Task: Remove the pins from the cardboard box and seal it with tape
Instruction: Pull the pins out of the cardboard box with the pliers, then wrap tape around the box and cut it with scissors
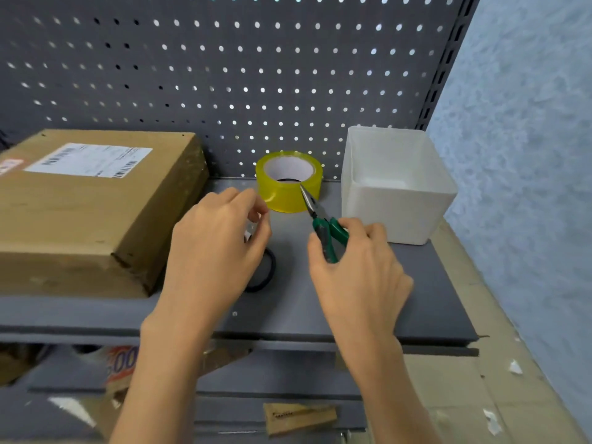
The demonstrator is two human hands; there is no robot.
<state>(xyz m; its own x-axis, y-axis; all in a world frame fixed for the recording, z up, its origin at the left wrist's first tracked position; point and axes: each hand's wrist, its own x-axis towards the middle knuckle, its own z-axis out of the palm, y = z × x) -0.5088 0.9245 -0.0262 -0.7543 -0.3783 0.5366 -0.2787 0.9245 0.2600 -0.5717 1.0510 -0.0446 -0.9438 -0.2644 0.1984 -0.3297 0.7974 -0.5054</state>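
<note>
Right hand (355,267) gripped green pliers (323,225), tips toward tape roll (289,181). Left hand (217,241) curled, fingertips pinched together beside box (96,203). White bin (397,187) right of tape.

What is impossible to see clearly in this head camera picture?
- Brown cardboard box: left part cut off by the frame edge; pins too small to see.
- Left hand: its curled fingers hide whatever they pinch.
- Black ring: mostly hidden under the left hand.
- White shipping label: text blurred.
</note>
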